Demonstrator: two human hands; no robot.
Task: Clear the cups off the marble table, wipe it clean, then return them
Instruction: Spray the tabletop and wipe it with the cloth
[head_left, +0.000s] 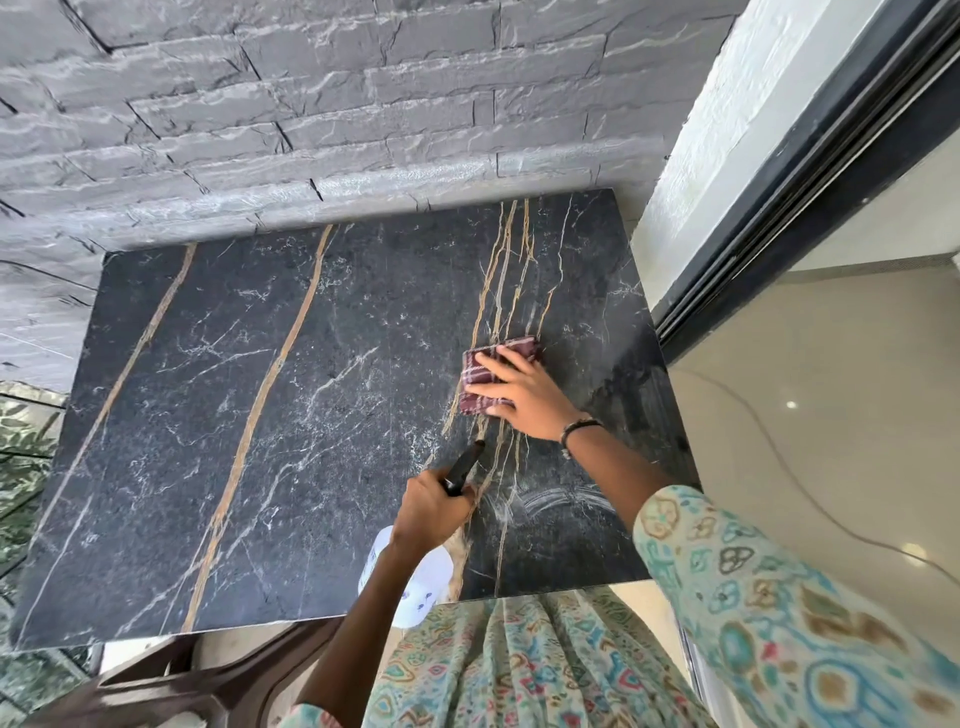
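Observation:
The black marble table with gold and white veins fills the middle of the head view; no cups are on it. My right hand presses flat, fingers spread, on a folded maroon checked cloth at the table's right side. My left hand grips a white spray bottle by its black trigger head, whose nozzle points at the marble just below the cloth. Wet smears show on the stone near the front right corner.
A grey stone-brick wall runs along the table's far edge. A dark sliding-door frame and glossy beige floor lie to the right. A brown chair stands at the table's near edge. Patterned green floor shows on the left.

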